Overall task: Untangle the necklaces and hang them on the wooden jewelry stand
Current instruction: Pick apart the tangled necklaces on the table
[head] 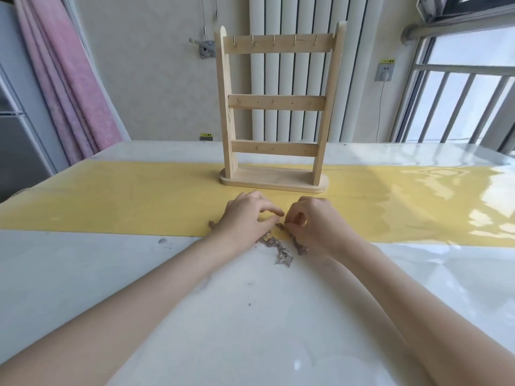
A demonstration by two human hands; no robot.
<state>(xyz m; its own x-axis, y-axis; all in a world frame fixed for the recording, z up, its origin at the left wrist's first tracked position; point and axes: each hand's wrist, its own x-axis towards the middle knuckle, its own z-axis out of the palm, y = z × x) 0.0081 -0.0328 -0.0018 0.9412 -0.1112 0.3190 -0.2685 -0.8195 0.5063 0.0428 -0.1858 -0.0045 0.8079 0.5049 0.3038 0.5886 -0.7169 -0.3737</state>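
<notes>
A tangle of silvery metal necklaces [281, 250] lies on the table, straddling the near edge of the yellow runner [139, 201]. My left hand [246, 217] rests over the left part of the tangle, its fingers curled down onto the chains. My right hand [309, 220] pinches a chain between thumb and forefinger right beside the left fingertips. Both hands hide much of the tangle. The wooden jewelry stand [274, 107] stands upright just behind my hands, with three crossbars of small pegs and nothing hanging on it.
The glossy white table [250, 316] stretches toward me. Behind the stand are a white radiator [295, 73], pink curtains [72, 79] at left, a wall socket with a cord [385, 72], and a railed window [459, 101] at right.
</notes>
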